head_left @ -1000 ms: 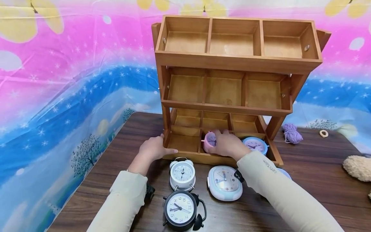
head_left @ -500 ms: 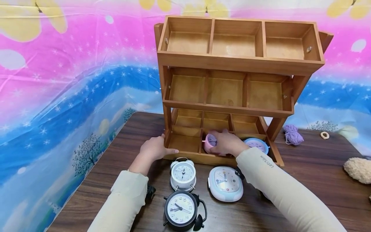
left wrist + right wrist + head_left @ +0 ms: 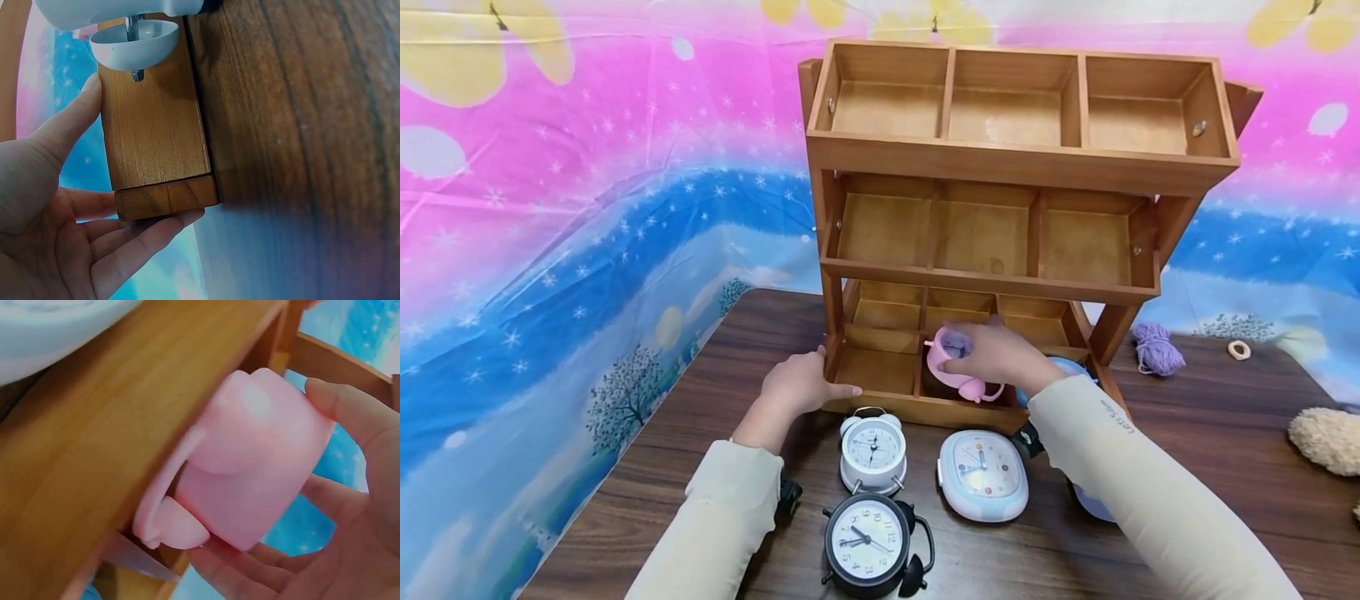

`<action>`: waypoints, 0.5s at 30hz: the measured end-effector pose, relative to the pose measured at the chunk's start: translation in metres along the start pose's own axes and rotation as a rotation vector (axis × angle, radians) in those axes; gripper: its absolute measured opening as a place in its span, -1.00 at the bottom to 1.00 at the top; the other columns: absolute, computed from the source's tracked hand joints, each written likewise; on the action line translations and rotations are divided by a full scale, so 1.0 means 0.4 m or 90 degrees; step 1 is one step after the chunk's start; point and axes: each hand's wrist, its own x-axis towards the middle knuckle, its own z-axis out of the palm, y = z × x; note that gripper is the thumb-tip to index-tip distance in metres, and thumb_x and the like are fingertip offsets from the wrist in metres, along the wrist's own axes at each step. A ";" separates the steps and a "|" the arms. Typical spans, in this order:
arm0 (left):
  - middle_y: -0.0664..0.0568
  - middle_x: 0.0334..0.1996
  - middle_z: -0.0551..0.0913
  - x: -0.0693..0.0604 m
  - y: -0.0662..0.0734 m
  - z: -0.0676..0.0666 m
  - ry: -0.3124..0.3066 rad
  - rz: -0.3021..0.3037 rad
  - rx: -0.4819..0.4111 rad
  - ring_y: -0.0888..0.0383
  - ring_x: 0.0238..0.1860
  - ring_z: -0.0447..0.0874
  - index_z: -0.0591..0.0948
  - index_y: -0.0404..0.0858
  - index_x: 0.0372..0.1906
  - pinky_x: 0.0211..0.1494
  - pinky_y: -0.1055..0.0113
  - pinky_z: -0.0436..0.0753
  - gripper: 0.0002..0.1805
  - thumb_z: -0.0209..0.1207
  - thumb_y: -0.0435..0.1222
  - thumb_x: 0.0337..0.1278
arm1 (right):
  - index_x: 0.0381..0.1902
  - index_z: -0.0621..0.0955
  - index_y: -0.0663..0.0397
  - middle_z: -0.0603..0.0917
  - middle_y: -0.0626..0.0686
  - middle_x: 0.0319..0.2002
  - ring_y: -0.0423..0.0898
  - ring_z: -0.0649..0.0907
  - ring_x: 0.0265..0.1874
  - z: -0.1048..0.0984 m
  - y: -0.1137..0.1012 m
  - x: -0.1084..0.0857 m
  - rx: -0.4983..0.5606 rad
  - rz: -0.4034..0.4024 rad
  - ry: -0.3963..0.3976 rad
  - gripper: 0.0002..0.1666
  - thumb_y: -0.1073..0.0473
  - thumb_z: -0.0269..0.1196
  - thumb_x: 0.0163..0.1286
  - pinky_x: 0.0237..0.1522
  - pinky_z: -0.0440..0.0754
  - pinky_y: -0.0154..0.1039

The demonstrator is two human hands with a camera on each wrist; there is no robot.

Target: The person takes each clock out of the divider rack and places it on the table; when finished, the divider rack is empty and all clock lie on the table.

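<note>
My right hand (image 3: 996, 354) grips a small pink alarm clock (image 3: 256, 456) by its sides. In the head view the clock is at the bottom tier's middle compartment, tilted, its bells and handle pointing toward the front board. The right wrist view shows its smooth back, with the thumb on one side and fingers on the other. My left hand (image 3: 797, 385) holds the lower left corner of the wooden shelf (image 3: 153, 137), thumb on the front board and fingers round the end. A blue alarm clock (image 3: 1071, 367) sits in the right bottom compartment, partly behind my right wrist.
Before the shelf stand a white twin-bell clock (image 3: 872, 446), a black twin-bell clock (image 3: 867, 537) and a rounded white-and-blue clock (image 3: 982, 475). Another pale clock (image 3: 1093, 504) is mostly under my right sleeve. Purple yarn (image 3: 1157, 348) and a small ring (image 3: 1238, 347) lie right.
The pink clock has come up and tipped within my right hand, so its bell and handle now show at the front. My left hand stays on the shelf corner.
</note>
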 end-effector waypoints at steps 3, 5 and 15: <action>-0.35 0.31 0.44 0.000 0.000 0.000 -0.001 0.000 0.004 -0.26 0.22 0.52 0.18 -0.39 0.51 0.22 -0.11 0.52 0.06 0.31 0.17 0.10 | 0.50 0.33 -0.20 0.40 0.32 0.24 0.25 0.53 0.09 -0.012 -0.010 -0.023 -0.006 0.006 0.045 -0.04 -0.27 0.38 0.20 -0.11 0.68 0.13; -0.35 0.31 0.44 -0.001 0.000 0.000 0.000 0.000 0.004 -0.26 0.23 0.51 0.18 -0.39 0.51 0.22 -0.11 0.51 0.06 0.31 0.17 0.11 | 0.50 0.33 -0.27 0.38 0.31 0.20 0.21 0.56 0.00 -0.020 -0.016 -0.042 -0.015 0.006 0.067 -0.03 -0.30 0.38 0.17 -0.15 0.68 0.08; -0.37 0.31 0.43 0.000 -0.001 0.002 0.001 0.001 0.001 -0.27 0.24 0.49 0.18 -0.40 0.51 0.23 -0.12 0.50 0.07 0.32 0.17 0.10 | 0.42 0.43 -0.39 0.42 0.27 0.04 0.07 0.58 -0.27 -0.024 -0.030 -0.186 -0.045 -0.043 0.087 -0.11 -0.29 0.42 0.13 -0.38 0.59 -0.16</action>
